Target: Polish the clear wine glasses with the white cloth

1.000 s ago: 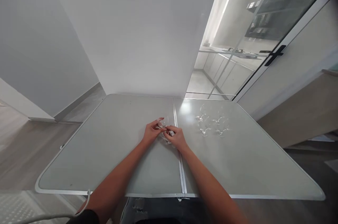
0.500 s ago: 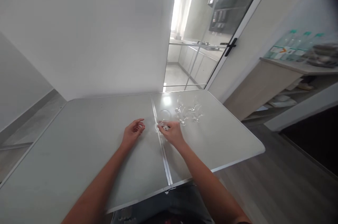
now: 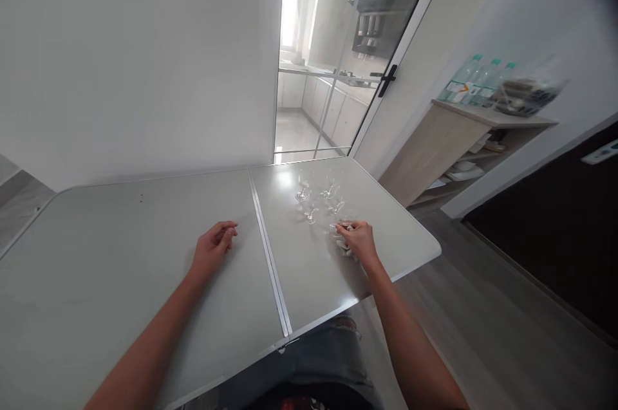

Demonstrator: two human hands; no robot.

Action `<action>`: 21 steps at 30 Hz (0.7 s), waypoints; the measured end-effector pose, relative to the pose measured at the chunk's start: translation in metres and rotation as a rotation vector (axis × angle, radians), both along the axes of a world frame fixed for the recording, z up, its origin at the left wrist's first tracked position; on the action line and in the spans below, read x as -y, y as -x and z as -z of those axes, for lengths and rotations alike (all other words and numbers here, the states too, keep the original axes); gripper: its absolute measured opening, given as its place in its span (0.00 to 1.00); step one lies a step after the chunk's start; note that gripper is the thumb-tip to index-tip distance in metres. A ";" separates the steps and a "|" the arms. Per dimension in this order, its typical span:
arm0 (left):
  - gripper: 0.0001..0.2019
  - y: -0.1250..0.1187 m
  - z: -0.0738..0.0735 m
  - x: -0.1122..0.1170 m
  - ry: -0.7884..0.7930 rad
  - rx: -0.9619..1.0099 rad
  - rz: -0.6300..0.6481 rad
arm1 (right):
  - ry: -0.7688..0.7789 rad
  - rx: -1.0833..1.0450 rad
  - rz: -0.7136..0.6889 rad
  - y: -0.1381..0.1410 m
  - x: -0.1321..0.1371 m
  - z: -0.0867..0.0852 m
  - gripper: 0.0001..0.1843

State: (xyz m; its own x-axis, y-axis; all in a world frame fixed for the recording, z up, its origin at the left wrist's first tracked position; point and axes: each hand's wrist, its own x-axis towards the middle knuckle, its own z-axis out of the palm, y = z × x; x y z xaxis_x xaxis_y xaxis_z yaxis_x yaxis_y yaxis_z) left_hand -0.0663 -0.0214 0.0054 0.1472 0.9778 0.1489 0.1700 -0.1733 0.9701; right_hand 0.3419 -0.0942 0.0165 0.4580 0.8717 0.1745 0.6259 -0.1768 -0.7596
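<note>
My right hand (image 3: 358,240) is closed in a pinch on a clear stemmed glass (image 3: 338,224) at the near right side of a group of clear stemmed glasses (image 3: 316,194) on the grey folding table (image 3: 120,255). A bit of white cloth (image 3: 342,245) shows under its palm. My left hand (image 3: 213,246) rests on the table left of the centre seam (image 3: 268,262). Its fingers are loosely curled and hold nothing.
The table's right edge (image 3: 425,255) lies close to my right hand, with wooden floor beyond. A wooden sideboard (image 3: 434,146) with water bottles (image 3: 476,75) stands at the right. A glass door with a black handle (image 3: 387,80) is behind the table.
My left hand let go of the glass and now rests apart on the table. My right hand carried the glass rightward to the group of glasses. The view swung right.
</note>
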 end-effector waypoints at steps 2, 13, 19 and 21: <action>0.16 0.001 0.001 0.000 0.004 0.001 0.001 | 0.010 -0.007 -0.010 0.002 -0.003 0.001 0.18; 0.16 0.001 -0.002 0.001 -0.009 -0.023 0.006 | 0.094 -0.010 0.004 0.010 -0.003 0.001 0.18; 0.17 0.001 -0.003 0.001 -0.002 -0.009 0.011 | 0.182 0.113 0.085 0.008 0.026 -0.013 0.18; 0.16 0.000 -0.003 0.002 -0.006 -0.011 0.010 | 0.182 0.169 0.132 0.022 0.045 -0.016 0.16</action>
